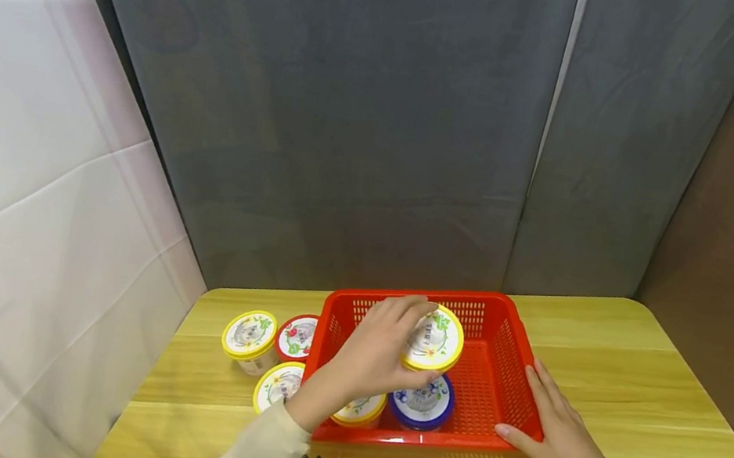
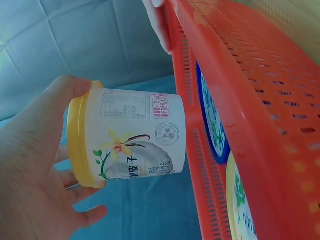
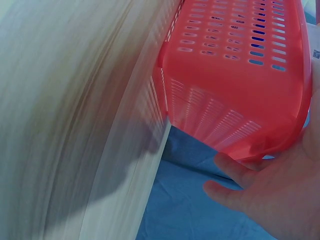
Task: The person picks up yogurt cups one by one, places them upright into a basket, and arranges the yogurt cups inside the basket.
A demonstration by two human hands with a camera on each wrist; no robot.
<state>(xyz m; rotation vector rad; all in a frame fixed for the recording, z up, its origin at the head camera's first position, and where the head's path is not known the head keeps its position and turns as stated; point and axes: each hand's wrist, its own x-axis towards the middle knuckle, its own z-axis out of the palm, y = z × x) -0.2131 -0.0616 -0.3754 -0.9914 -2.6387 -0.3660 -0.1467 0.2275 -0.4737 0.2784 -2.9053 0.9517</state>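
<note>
Your left hand pinched the yellow-lidded cup above the red basket, which held a blue-lidded cup and a second yellow-lidded cup, while your right hand, thumb and fingers spread, touched the basket's corner and three other cups stood leftward.

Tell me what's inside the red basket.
A blue-lidded tub and a yellow-lidded tub. The left hand holds another tub over the basket; hand and forearm cover part of its left side; I can't see beneath.
</note>
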